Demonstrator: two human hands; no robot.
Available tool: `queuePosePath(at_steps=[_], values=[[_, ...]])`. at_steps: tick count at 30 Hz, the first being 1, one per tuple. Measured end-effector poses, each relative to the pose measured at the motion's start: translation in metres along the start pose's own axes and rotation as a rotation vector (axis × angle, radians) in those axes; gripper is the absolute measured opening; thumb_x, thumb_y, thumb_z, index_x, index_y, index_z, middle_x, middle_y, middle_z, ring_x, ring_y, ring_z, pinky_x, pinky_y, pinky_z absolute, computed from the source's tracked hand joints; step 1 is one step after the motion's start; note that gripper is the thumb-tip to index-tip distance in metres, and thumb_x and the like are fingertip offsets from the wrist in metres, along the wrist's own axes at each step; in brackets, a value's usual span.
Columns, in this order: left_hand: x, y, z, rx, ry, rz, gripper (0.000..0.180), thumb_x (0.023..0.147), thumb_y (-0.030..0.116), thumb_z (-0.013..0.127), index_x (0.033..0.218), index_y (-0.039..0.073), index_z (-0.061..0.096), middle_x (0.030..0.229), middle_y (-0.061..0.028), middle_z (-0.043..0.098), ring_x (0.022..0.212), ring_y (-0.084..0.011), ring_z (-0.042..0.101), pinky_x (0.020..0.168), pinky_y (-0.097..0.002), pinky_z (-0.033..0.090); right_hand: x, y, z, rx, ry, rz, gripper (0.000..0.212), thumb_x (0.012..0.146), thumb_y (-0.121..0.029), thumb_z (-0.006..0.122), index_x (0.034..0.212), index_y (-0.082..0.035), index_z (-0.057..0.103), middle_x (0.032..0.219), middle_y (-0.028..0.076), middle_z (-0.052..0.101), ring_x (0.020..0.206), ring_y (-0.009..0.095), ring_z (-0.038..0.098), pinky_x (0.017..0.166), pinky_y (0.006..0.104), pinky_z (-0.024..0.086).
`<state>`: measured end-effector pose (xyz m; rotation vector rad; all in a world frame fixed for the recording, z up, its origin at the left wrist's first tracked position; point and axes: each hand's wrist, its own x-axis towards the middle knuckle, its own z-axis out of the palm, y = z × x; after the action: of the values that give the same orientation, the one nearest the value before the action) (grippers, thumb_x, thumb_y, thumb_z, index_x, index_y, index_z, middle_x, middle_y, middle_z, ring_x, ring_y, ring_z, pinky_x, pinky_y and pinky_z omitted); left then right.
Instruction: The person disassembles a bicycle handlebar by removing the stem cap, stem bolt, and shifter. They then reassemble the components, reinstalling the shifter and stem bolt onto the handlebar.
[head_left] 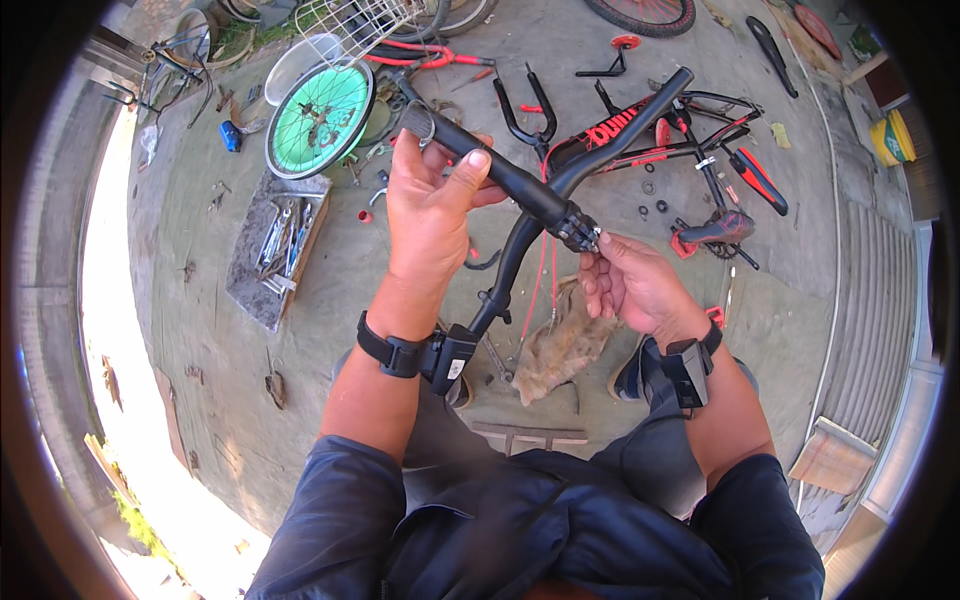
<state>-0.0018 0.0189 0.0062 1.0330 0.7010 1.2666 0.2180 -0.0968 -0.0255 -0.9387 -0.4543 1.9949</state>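
Observation:
My left hand [428, 190] is closed round the black bicycle stem [510, 180], near its upper left end, with the thumb lying along the tube. A curved black handlebar [590, 167] crosses at the stem's clamp [572, 228], one arm reaching up to the right and the other down toward my left wrist. At the clamp's lower right, my right hand [640, 280] pinches with thumb and fingers beside a small shiny bit of metal. What sits between those fingertips is mostly hidden. Both hands hold the assembly above the floor.
A tray [243, 275] of wrenches lies at left, below a wheel [320, 118] with a green disc. Beyond the handlebar are a black-and-red bicycle frame [610, 125], a black fork [530, 110] and a saddle [725, 228]. A rag [560, 350] and wrench [497, 362] lie between my feet.

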Motion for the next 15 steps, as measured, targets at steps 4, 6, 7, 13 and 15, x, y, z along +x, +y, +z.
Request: queuePosePath(at_steps=[4, 6, 7, 13, 15], values=[[-0.0009, 0.0000, 0.0012, 0.015, 0.000, -0.003, 0.039, 0.094, 0.005, 0.067, 0.127, 0.003, 0.047, 0.109, -0.0121, 0.066, 0.086, -0.0193, 0.070, 0.069, -0.0327, 0.063, -0.0002, 0.0029, 0.0021, -0.063, 0.134, -0.062, 0.032, 0.104, -0.033, 0.053, 0.109, -0.001, 0.058, 0.085, 0.010, 0.065, 0.062, 0.020, 0.068, 0.047, 0.0263, 0.050], [-0.0001, 0.0001, 0.0011, 0.004, 0.006, -0.009, 0.039, 0.094, 0.005, 0.067, 0.127, 0.003, 0.047, 0.109, -0.0121, 0.066, 0.086, -0.0193, 0.069, 0.069, -0.0325, 0.063, -0.0020, 0.0035, 0.0003, -0.032, 0.132, -0.040, 0.032, 0.105, -0.033, 0.052, 0.109, -0.001, 0.058, 0.085, 0.009, 0.065, 0.062, 0.020, 0.068, 0.047, 0.0259, 0.050], [0.0003, 0.0001, 0.0011, -0.003, 0.007, -0.010, 0.039, 0.094, 0.005, 0.067, 0.127, 0.003, 0.047, 0.109, -0.0121, 0.066, 0.086, -0.0193, 0.069, 0.068, -0.0324, 0.062, -0.0014, 0.0021, -0.0015, -0.024, 0.073, -0.013, 0.032, 0.105, -0.033, 0.052, 0.110, -0.002, 0.058, 0.087, 0.009, 0.065, 0.063, 0.020, 0.068, 0.048, 0.0255, 0.050], [0.0014, -0.0001, -0.0004, 0.012, 0.011, -0.001, 0.037, 0.096, 0.005, 0.065, 0.128, 0.004, 0.047, 0.109, -0.0122, 0.065, 0.083, -0.0184, 0.068, 0.066, -0.0313, 0.061, 0.0007, 0.0035, 0.0001, -0.006, 0.096, -0.092, 0.034, 0.106, -0.035, 0.050, 0.108, -0.001, 0.059, 0.085, 0.009, 0.065, 0.064, 0.020, 0.069, 0.049, 0.0256, 0.051], [0.0030, 0.0011, -0.0023, -0.029, -0.005, -0.001, 0.035, 0.092, 0.000, 0.067, 0.122, 0.002, 0.047, 0.110, -0.0136, 0.064, 0.088, -0.0194, 0.070, 0.067, -0.0343, 0.066, -0.0008, 0.0036, 0.0016, 0.021, 0.125, -0.107, 0.036, 0.106, -0.035, 0.050, 0.106, -0.001, 0.060, 0.083, 0.009, 0.065, 0.062, 0.020, 0.069, 0.048, 0.0257, 0.051]])
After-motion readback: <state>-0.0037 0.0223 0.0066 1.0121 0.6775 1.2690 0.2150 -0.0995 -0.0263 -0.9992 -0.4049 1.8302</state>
